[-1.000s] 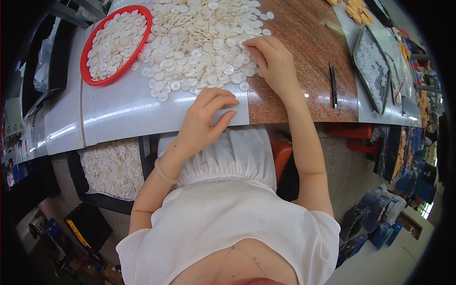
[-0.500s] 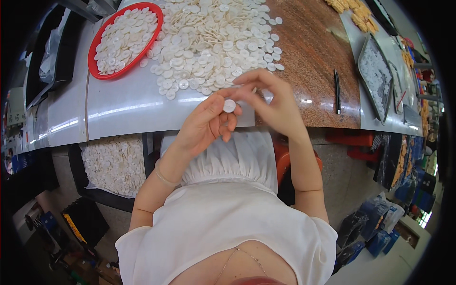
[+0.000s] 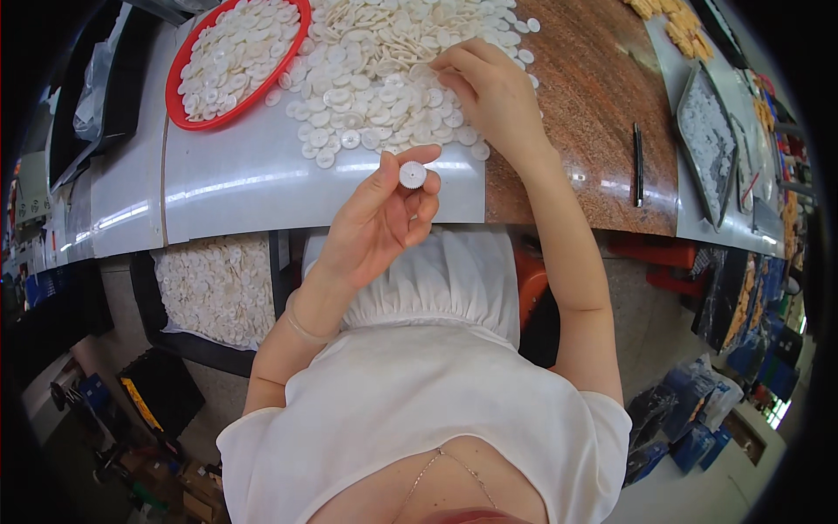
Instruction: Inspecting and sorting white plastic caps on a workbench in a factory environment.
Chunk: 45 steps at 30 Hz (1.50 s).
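A small white plastic gear (image 3: pixel 412 175) with a toothed rim and a centre hole is held in my left hand (image 3: pixel 380 210), between thumb and fingers, just in front of the table edge's near strip. My right hand (image 3: pixel 502 100) reaches over the big heap of white gears (image 3: pixel 384 96) on the table. Its thumb and forefinger come close together at the heap's surface, and what lies between them is too small to make out. Left of the heap, a red round tray (image 3: pixel 177 87) holds many similar white gears.
A black bin (image 3: pixel 214 293) of white pieces stands below the table edge at left. A black pen (image 3: pixel 637 164) lies on the brown board (image 3: pixel 580 131). Farther right is a dark-rimmed tray (image 3: pixel 705 131) of whitish pieces; yellow pieces (image 3: pixel 690 39) lie at the far right.
My right hand has moved from beside my left hand forward onto the heap. The gear in my left hand shows its toothed face. The view has shifted slightly.
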Available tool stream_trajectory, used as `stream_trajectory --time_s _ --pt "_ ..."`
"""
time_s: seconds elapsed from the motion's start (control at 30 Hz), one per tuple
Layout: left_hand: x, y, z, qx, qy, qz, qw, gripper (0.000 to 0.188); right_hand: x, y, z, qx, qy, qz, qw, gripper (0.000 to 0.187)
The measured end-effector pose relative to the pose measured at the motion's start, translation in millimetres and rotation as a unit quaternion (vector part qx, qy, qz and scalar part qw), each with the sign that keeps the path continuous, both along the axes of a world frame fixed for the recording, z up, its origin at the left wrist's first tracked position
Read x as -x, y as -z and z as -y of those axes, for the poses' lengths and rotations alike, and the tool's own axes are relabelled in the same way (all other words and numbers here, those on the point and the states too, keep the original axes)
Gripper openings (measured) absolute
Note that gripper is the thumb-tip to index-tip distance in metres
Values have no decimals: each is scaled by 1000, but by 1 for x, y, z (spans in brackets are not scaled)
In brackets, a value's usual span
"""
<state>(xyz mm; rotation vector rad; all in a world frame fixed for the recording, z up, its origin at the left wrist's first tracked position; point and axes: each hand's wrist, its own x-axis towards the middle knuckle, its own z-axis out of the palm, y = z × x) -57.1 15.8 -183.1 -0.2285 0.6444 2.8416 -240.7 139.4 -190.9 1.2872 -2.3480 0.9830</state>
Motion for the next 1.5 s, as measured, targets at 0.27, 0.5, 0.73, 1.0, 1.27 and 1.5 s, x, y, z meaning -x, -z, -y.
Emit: stream_trajectory --time_s 0.27,0.5,0.73,1.0,1.27,1.5 --pt "19 -19 44 309 -144 -64 938 41 -1 1 -1 15 10 4 1000 11" --pt "48 -43 131 891 -384 -98 221 46 -15 -11 -2 85 29 128 988 10" --pt "27 -11 10 674 -245 -164 677 46 -46 -19 -14 202 -60 495 843 19" --pt "12 -2 4 603 -227 -153 749 33 -79 -31 -29 150 -58 403 901 26" --pt "4 0 -1 540 -223 -122 802 33 -74 -3 -58 -12 101 114 988 18" --pt "3 -1 -2 498 -213 -87 836 33 -79 4 -55 23 107 197 974 20"
